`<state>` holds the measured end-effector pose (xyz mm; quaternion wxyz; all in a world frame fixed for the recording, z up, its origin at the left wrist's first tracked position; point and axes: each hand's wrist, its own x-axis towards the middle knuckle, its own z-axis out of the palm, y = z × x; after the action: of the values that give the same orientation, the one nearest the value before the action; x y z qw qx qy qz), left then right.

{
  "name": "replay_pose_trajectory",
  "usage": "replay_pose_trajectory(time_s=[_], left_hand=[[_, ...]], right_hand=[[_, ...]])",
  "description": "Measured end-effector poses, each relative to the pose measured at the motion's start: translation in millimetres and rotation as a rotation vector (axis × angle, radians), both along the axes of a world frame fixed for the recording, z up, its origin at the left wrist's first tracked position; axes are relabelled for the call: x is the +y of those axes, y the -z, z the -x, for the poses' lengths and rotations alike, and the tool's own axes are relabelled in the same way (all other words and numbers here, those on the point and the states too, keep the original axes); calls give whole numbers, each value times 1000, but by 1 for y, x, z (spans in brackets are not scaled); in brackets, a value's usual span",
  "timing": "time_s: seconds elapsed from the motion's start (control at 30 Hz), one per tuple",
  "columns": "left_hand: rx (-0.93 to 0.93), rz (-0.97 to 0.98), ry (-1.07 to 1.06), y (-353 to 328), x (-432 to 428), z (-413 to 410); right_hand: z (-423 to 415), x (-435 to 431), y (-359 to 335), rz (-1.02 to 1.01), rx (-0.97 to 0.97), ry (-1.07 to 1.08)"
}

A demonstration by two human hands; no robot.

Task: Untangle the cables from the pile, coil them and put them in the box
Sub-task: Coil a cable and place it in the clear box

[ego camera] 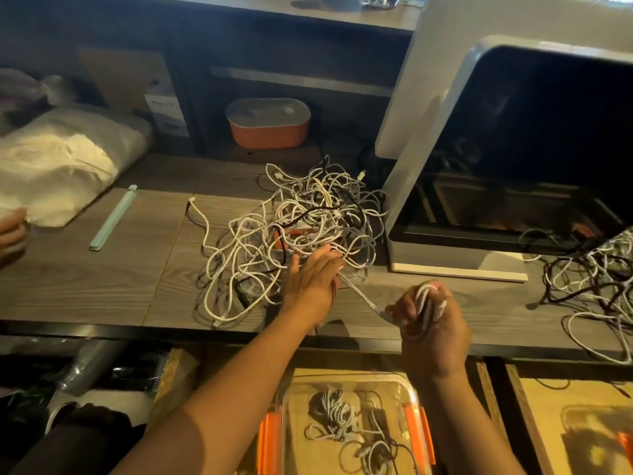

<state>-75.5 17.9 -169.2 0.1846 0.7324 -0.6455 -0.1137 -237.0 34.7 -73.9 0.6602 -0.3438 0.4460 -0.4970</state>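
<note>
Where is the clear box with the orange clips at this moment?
In the head view the box sits at the bottom centre, below the table edge and the right hand, with coiled cables inside.

orange container [268, 127], green strip [114, 217], plastic bag [65, 159]

Both forearms are bare along all their visible length. The left hand [313, 282] and right hand [435, 327] are bare as well, and the left hand's fingers [323, 257] look long and slim.
</note>
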Motion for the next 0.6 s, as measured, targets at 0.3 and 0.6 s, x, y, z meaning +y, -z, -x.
replay_pose_trajectory(time_s=[0.3,0.6], left_hand=[[216,117,17,4,-2,-13],[299,77,6,-4,5,-16]], right_hand=[[46,-38,14,132,1048,-399],[-6,-48,10,267,1316,-768]])
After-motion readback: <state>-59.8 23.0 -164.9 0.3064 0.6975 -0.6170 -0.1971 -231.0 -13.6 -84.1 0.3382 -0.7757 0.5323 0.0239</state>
